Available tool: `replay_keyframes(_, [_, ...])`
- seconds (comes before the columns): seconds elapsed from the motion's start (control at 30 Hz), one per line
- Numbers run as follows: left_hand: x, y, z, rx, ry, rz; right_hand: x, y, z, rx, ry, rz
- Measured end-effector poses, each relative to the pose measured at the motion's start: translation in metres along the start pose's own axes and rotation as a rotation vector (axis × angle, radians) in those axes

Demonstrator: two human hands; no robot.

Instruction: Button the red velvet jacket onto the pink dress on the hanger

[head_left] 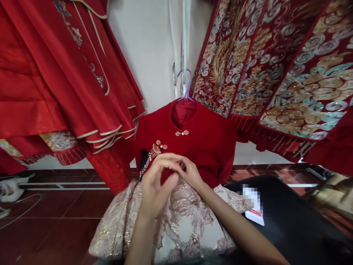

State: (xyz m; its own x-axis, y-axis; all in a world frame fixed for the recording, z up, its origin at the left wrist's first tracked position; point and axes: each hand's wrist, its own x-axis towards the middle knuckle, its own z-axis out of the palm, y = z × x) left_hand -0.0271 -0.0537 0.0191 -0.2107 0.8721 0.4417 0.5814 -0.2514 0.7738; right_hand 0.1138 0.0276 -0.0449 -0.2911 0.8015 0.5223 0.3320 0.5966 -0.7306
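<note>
A red velvet garment (209, 143) hangs in front of me on a purple hanger (188, 88). A beaded gold clasp (182, 133) sits at its collar, and a beaded fan-shaped ornament (156, 148) with dangling strands lies along its side opening. Over the garment's lower front, my left hand (157, 184) is curled, its thumb bent below the fingers. My right hand (191, 173) meets it at the fingertips, thumb and forefinger pinched together. Whatever lies between the fingers is too small to make out. Beneath both forearms spreads a pale floral brocade cloth (190, 221) with metallic threads.
Red garments with pale piping (91, 92) hang at the left. Heavily embroidered red panels (275, 73) hang at the right. A black surface (286, 209) on the right carries a white and red card (255, 217). White metal bars (180, 40) stand behind the hanger.
</note>
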Motion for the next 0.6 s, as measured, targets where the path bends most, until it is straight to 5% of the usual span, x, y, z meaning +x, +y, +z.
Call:
replay_keyframes(0.27, [0.012, -0.069, 0.033, 0.435, 0.012, 0.103, 0.003, 0.008, 0.005, -0.038, -0.029, 0.015])
replay_keyframes(0.6, [0.008, -0.074, 0.037, 0.444, -0.011, 0.16, 0.001, 0.014, 0.008, -0.02, -0.012, 0.039])
